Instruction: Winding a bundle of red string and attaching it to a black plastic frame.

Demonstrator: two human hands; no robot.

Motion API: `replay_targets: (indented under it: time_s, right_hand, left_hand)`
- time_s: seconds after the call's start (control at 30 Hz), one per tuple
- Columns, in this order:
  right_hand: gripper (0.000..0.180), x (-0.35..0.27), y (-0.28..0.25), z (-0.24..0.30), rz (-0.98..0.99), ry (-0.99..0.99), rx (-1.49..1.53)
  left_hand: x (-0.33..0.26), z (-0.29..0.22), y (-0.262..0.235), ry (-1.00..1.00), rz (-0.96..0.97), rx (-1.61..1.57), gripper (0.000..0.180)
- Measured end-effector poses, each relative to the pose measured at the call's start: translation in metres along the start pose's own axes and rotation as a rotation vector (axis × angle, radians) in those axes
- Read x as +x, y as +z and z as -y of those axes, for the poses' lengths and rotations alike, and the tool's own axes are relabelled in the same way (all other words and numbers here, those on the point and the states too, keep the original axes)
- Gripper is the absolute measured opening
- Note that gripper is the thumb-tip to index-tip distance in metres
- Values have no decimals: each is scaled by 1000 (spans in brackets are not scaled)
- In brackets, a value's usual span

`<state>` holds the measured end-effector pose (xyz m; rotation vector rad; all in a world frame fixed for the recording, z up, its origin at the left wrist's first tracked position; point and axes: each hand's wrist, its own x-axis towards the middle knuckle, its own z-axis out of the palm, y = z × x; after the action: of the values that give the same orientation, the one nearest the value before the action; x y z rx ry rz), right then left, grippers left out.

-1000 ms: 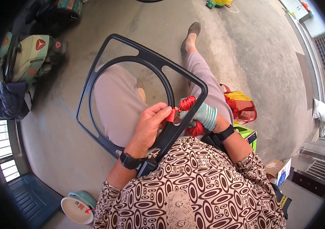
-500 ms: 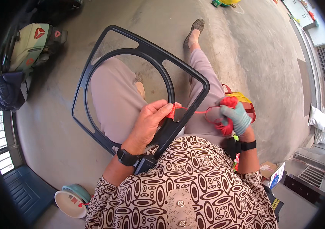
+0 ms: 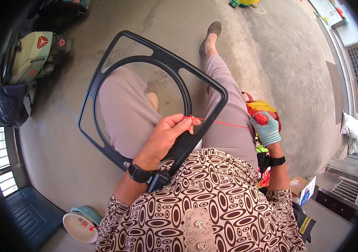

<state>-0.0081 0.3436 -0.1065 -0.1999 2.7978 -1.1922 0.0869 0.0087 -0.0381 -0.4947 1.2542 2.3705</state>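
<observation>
A black frame with a round opening rests across my lap. My left hand is bare and pinches the frame's inner ring where red cord is wound round it. From there the cord runs taut to the right, across the frame's outer bar. My right hand, in a striped grey-green glove, is closed round a bundle of red yarn, held beside my right thigh. The fingers partly hide the bundle, and my left thumb covers part of the winding.
A red and yellow bag lies beside my right leg. Bowls stand on the floor at the lower left, near a dark blue panel. A scooter is parked at the far left. A cardboard box sits behind my right arm.
My right hand has moved outward to the right with the yarn bundle, and the cord between my hands is longer and straighter. My left hand stays at the winding.
</observation>
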Motion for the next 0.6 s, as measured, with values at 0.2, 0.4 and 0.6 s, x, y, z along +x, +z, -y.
replay_targets:
  time_s: [0.2,0.4,0.6]
  right_hand:
    - [26,-7,-3,6,58,10,-119]
    - [27,-4,-7,16,87,-16,-242]
    - [26,2,-11,23,106,3,-264]
  left_hand:
    - [3,9,-9,208,-145,364,20]
    - [5,4,-4,137,-133,106,25]
    - [1,2,-4,48,-87,-83,27]
